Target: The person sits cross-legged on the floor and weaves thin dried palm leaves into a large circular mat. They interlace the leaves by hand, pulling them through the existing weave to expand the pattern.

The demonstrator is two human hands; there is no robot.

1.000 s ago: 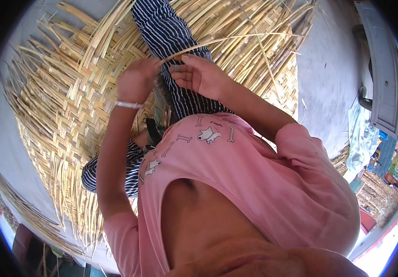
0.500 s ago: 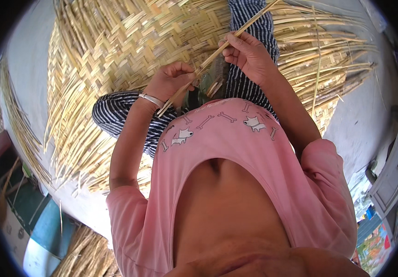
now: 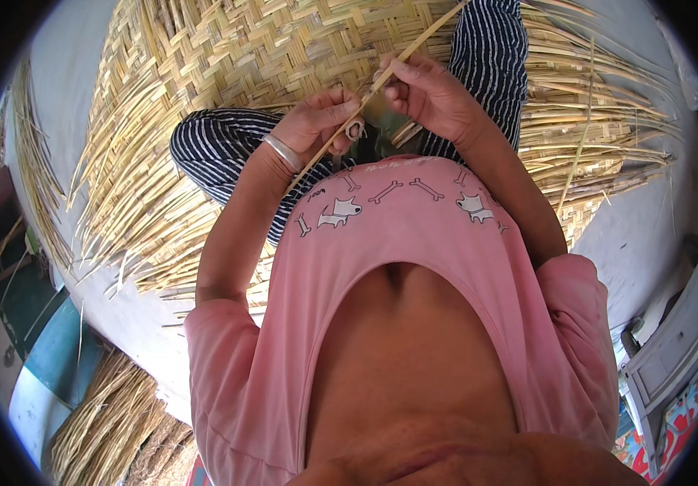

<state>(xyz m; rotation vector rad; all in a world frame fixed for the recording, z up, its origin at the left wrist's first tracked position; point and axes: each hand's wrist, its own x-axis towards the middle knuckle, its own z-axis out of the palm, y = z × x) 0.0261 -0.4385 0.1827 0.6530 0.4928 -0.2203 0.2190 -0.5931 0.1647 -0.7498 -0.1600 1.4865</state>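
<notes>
In left hand and right hand, pale strip, top cut off

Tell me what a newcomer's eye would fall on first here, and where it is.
Probably the pink shirt with its printed dogs and bones, filling the lower middle of the view. Just above it, the left hand and right hand hold a pale strip that slants up to the right. A large woven mat spreads across the upper part, beyond the hands.
</notes>
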